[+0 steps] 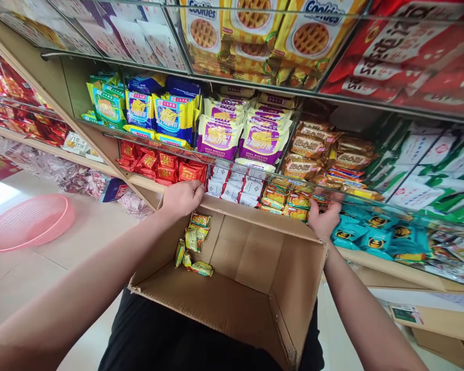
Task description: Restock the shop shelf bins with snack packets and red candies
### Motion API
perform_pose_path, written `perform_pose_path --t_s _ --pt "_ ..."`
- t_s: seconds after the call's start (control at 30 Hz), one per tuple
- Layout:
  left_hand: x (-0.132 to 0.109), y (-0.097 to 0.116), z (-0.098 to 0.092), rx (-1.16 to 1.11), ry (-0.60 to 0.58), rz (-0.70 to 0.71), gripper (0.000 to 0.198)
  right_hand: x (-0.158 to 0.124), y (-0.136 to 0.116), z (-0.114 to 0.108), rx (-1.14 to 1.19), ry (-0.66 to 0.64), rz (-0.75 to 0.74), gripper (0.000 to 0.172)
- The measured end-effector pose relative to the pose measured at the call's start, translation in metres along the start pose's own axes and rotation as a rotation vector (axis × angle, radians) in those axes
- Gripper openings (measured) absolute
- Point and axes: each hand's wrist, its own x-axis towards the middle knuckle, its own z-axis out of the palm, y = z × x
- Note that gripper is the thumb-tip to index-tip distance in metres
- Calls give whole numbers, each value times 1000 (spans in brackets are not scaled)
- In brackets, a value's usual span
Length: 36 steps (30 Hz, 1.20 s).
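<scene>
A cardboard box (255, 257) rests tilted on my lap, its opening facing me and its far rim against the shelf. Several small yellow-green snack packets (197, 239) lie in its left part. My left hand (182, 198) is closed on the far left corner of the rim, beside red packets (166, 167). At the box's far right corner, my right hand (325, 214) has thumb and fingers apart, with the fingertips partly behind the glass strip. It is nearest to small yellow-orange packets (297, 200) and teal packets (377, 237); I see nothing held in it.
Glass dividers and a glass front strip (247, 172) edge the shelf. Purple soda biscuit packs (265, 136), blue-yellow packs (174, 116) and brown packs (305, 147) stand above. A pink basket (31, 221) sits on the floor at left. Cookie packs (255, 31) fill the upper shelf.
</scene>
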Motion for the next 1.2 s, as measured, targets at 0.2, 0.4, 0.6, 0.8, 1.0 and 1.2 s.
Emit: perform_pose_path --t_s 0.2,0.4,0.6,0.8,1.0,1.2 --pt "1 -1 1 14 -1 8 47 11 -1 4 -235 -103 -191 42" --pt "2 -1 2 22 -17 -7 48 14 -8 -1 -414 -127 -299 44" --pt "2 -2 3 9 -9 6 47 10 2 -13 -541 -190 -570 36" --pt "2 -2 -3 11 -54 -9 45 21 -7 -18 -648 -429 -765 36" --pt "2 -2 -5 8 -63 -12 45 31 -25 -15 -807 -510 -655 34" --pt "2 -4 -4 -5 -67 -4 47 23 -33 -12 -745 -469 -727 36"
